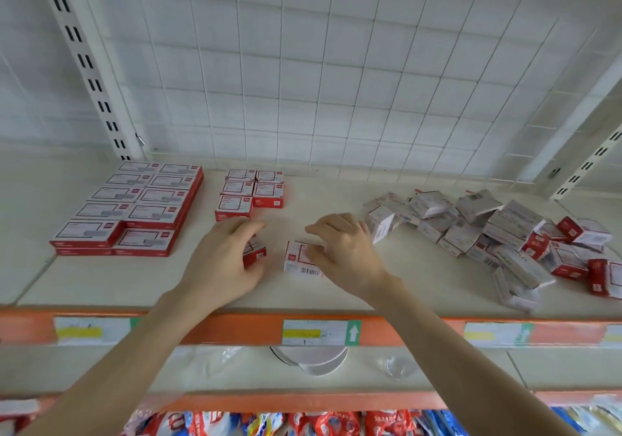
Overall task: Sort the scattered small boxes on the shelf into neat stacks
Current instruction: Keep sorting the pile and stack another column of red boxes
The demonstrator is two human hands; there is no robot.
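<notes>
My left hand (pixel 223 260) curls around a small red-and-white box (pixel 254 254) on the cream shelf (pixel 387 287). My right hand (pixel 341 250) grips another small box (pixel 298 262) that lies flat beside it, barcode facing me. Just behind stands a neat block of several small boxes (pixel 250 191). A scattered heap of small boxes (pixel 498 233) sprawls to the right, close to my right wrist.
Larger red-and-white boxes (pixel 131 206) are stacked in two tidy columns at the left. A white wire-grid back panel (pixel 319 75) closes the shelf. An orange price rail (pixel 235 331) runs along the front edge, above a lower shelf holding clear dishes and packets.
</notes>
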